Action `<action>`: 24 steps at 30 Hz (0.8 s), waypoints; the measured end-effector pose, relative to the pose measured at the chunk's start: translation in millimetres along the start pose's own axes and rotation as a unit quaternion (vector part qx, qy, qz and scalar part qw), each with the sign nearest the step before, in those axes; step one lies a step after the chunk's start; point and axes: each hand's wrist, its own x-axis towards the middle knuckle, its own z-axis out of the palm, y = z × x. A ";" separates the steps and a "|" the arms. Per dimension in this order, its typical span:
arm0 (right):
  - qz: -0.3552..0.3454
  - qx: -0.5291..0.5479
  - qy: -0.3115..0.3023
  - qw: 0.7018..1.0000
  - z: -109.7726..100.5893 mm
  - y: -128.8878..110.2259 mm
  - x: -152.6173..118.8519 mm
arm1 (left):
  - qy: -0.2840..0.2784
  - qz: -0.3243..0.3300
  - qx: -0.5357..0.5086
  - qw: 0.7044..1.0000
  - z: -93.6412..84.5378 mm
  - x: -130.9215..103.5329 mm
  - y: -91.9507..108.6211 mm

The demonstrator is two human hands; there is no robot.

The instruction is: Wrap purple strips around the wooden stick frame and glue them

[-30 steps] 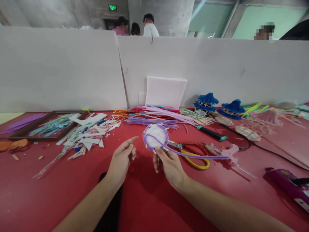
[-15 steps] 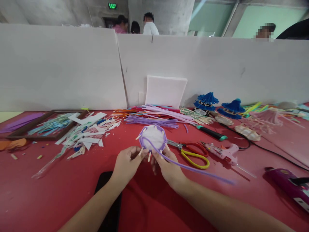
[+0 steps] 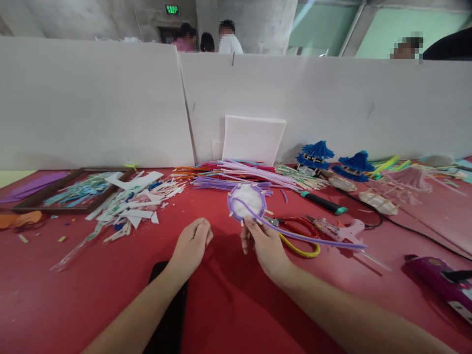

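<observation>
My right hand (image 3: 268, 246) pinches the lower edge of a small many-sided craft piece (image 3: 248, 200). The piece has a white padded middle, a purple pipe cleaner wound round its rim and short pale sticks poking out. A loose length of that purple pipe cleaner (image 3: 313, 239) crosses the front and trails off to the right over my hand. My left hand (image 3: 192, 246) is apart from the piece, lower and to the left, with its fingers curled closed and nothing showing in them. Scissors (image 3: 300, 236) with one red and one yellow handle lie partly behind my right hand.
A pink glue gun (image 3: 348, 233) and a purple tool (image 3: 438, 282) lie to the right. Bundled pipe cleaners (image 3: 236, 177) line the back, near blue roof-shaped models (image 3: 317, 155). Paper scraps (image 3: 138, 216) and a brown frame (image 3: 47, 209) sit left; a black phone-like object (image 3: 167, 319) is under my left forearm.
My left hand has let go of the craft piece and drawn back a little to the left. My right hand has carried the piece right and slightly up, tilting it.
</observation>
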 end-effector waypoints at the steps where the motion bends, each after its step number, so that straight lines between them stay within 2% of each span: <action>1: 0.001 0.003 0.001 1.000 -1.6 -0.5 1.4 | 0.008 -0.003 0.000 1.000 -1.5 1.0 0.1; 4: 0.009 0.011 0.000 1.000 -3.0 -2.0 2.3 | 0.025 -0.011 -0.012 1.000 -5.6 4.0 0.1; 8: 0.019 0.020 -0.003 1.000 -1.2 -2.0 0.3 | 0.006 -0.022 -0.007 1.000 -16.1 12.2 -5.9; 12: 0.013 0.032 0.000 0.999 -4.3 -2.4 3.4 | -0.013 -0.007 0.116 0.993 -32.3 24.0 -14.1; 14: 0.004 0.040 0.007 0.999 -8.5 -4.5 7.5 | -0.045 0.044 0.236 0.970 -33.5 21.9 -13.6; 16: -0.008 0.047 0.017 0.999 -13.6 -7.9 12.9 | -0.056 0.088 0.348 0.932 -23.6 7.3 -10.0; 17: -0.015 0.050 0.021 0.998 -16.2 -9.9 15.9 | -0.084 0.111 0.376 0.916 -14.2 -5.0 -7.9; 18: -0.021 0.053 0.025 0.998 -18.6 -12.0 18.9 | -0.136 0.136 0.387 0.902 -2.4 -19.8 -6.4; 21: -0.033 0.060 0.032 0.997 -24.3 -17.5 26.4 | -0.320 0.279 0.347 0.836 36.2 -65.5 -7.2; 23: -0.037 0.063 0.037 0.997 -26.6 -20.3 29.5 | -0.408 0.341 0.313 0.787 52.1 -80.7 -10.6; 24: -0.038 0.065 0.039 0.996 -27.5 -21.5 30.6 | -0.420 0.348 0.309 0.779 54.2 -80.1 -12.1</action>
